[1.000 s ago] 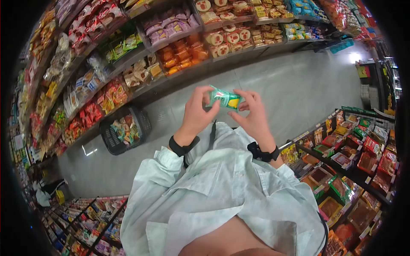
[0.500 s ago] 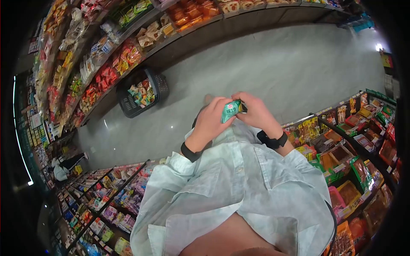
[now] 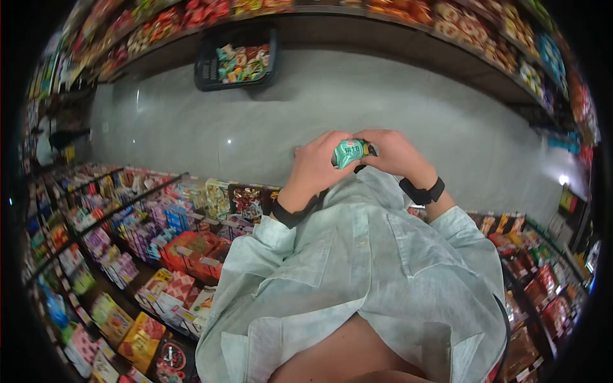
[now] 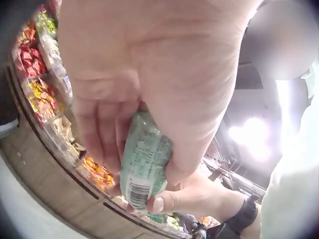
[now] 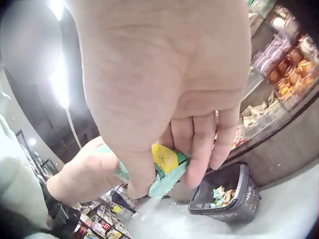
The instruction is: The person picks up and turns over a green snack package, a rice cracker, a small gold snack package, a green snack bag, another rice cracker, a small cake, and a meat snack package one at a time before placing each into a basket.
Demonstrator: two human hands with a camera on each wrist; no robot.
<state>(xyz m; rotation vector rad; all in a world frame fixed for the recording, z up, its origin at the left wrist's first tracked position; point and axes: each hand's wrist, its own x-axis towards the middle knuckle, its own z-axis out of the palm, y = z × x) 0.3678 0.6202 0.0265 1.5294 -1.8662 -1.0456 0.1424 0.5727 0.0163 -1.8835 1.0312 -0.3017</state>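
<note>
In the head view, a small green snack packet (image 3: 348,153) is held between both hands in front of the shirt. My left hand (image 3: 313,165) grips one end, thumb on the near side and fingers round the far side. My right hand (image 3: 394,153) pinches the other end between thumb and fingers. From the left wrist, the packet's back (image 4: 145,159) shows small print and a white barcode label (image 4: 138,191). The right wrist view shows a yellow patch (image 5: 164,158) on the packet beside its crimped end.
A dark shopping basket (image 3: 205,69) with many small wrapped snacks (image 3: 242,62) stands on the grey floor (image 3: 191,127) by the far shelf (image 3: 332,29). Stocked racks of packaged food (image 3: 159,242) flank me at the near left and right (image 3: 543,274).
The view has swung, bringing the near-left racks in closer. Both hands have closed in on the packet, which has turned from its earlier tilt and lost its upright pose of half a second ago.
</note>
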